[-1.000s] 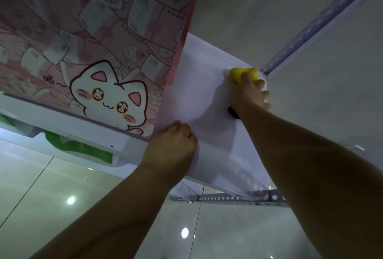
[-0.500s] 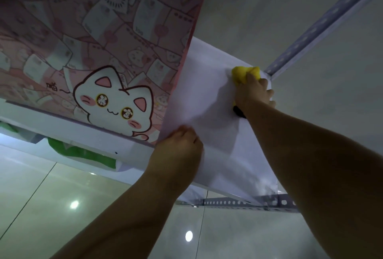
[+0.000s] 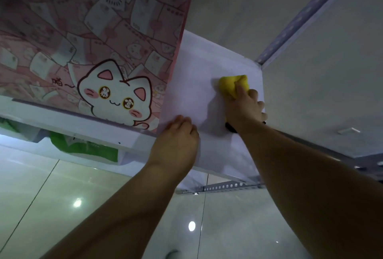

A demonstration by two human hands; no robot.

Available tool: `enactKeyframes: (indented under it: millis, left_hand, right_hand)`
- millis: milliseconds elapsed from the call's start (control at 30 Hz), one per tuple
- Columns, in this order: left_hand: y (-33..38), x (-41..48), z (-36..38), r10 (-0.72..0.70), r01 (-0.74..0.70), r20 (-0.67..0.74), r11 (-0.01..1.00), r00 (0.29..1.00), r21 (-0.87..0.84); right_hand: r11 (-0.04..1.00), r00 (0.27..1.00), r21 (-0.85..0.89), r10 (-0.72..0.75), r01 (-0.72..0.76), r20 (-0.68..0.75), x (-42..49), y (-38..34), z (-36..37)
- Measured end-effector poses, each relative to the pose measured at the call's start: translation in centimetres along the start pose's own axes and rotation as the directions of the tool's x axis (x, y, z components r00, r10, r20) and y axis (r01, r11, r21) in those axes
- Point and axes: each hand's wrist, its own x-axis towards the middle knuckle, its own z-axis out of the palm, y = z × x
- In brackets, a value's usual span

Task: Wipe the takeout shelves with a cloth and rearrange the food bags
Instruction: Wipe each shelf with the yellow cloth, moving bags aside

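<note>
Here, a yellow cloth (image 3: pixel 233 84) sits bunched on the white shelf (image 3: pixel 192 68), near its far right corner and just beside a pale metal post (image 3: pixel 306 16). The right hand (image 3: pixel 245 109) grasps the cloth, fingers curled over its crumpled top and pressing it onto the board, probably so the wipe reaches into the corner. A dark band (image 3: pixel 230 127) circles that wrist.

The left hand (image 3: pixel 176 140) rests at the shelf's front edge, fingers clenched under and knuckles up. Whether it grips anything cannot be told. It lies right at the lower corner of a large pink bag (image 3: pixel 89 37), likely steadying it or holding it aside so the board is bare for wiping.

The bag stands upright on the left part of the shelf, flat-sided and smooth, printed with a white cartoon cat. The shelf looks smooth and matte, the cloth soft and thick. A crinkled green bag (image 3: pixel 83 146) shows on the level below. A punched metal rail (image 3: pixel 223 187) runs under the front edge, above a glossy tiled floor (image 3: pixel 62 196).
</note>
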Motion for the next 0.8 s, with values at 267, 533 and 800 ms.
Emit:
enactKeyframes:
  millis: [267,533,800]
  left_hand:
    - [0.3,-2.1,-0.8,0.056,-0.049,-0.079,0.995,0.995,0.09]
    - [0.0,-6.6,-2.1,0.125,-0.12,0.069,0.99,0.99,-0.078]
    - [-3.1,-12.3,-7.5,-0.039,0.044,0.028,0.975,0.999,-0.217]
  right_hand:
    - [0.924,0.924,-0.08,-0.379,0.374,-0.061,-7.7,2.5,0.9]
    - [0.956,0.956,-0.083,-0.271,0.281,0.112,-11.3,3.1,-1.4]
    - [0.972,0.98,0.136,-0.181,0.191,-0.083,-17.7,-2.8,-5.4]
